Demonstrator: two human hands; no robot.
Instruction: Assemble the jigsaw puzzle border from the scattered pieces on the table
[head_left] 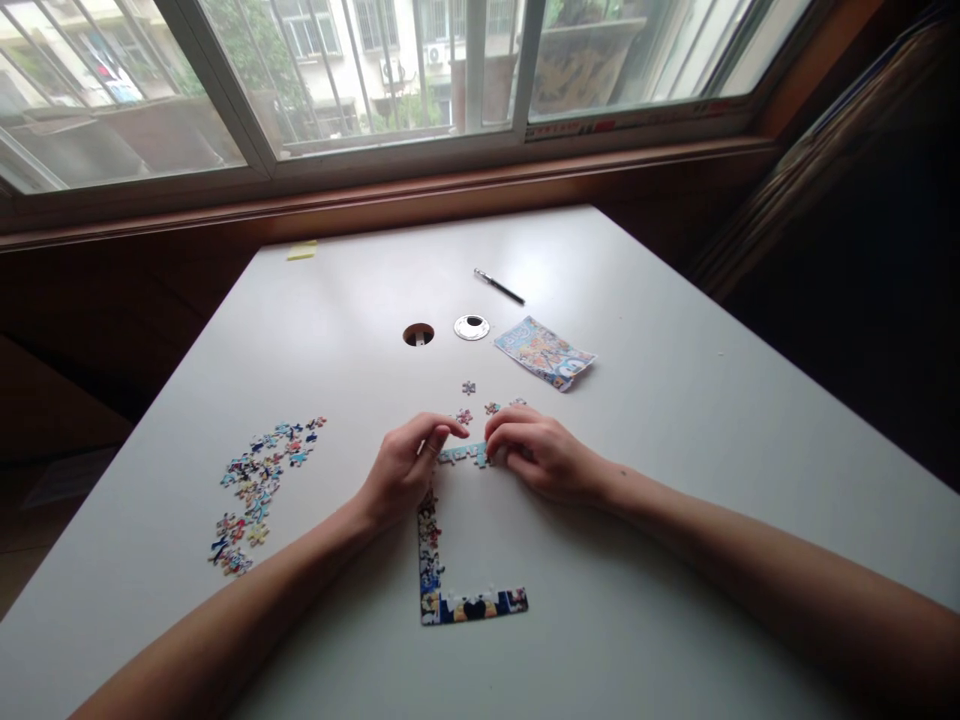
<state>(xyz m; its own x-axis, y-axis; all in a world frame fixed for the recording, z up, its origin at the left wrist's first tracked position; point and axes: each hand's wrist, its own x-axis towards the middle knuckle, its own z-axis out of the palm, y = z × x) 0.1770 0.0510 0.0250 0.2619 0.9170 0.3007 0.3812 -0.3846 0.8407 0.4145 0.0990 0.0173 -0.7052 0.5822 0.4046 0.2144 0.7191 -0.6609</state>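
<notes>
A partly joined jigsaw border (pixel 430 560) lies on the white table (pixel 675 420), with a left strip, a bottom strip and a short pale blue top strip (pixel 461 456). My left hand (pixel 405 465) has its fingers curled, fingertips pressing on the left end of that top strip. My right hand (pixel 536 450) is also curled, its fingertips pinching the strip's right end. Both hands rest on the table.
A spread of several loose puzzle pieces (pixel 259 485) lies to the left, and a few loose pieces (pixel 469 400) sit just beyond my hands. Farther back are a printed puzzle bag (pixel 545 352), a pen (pixel 499 286), a round cable hole (pixel 418 334) with its cap (pixel 472 327), and a yellow note (pixel 301 250).
</notes>
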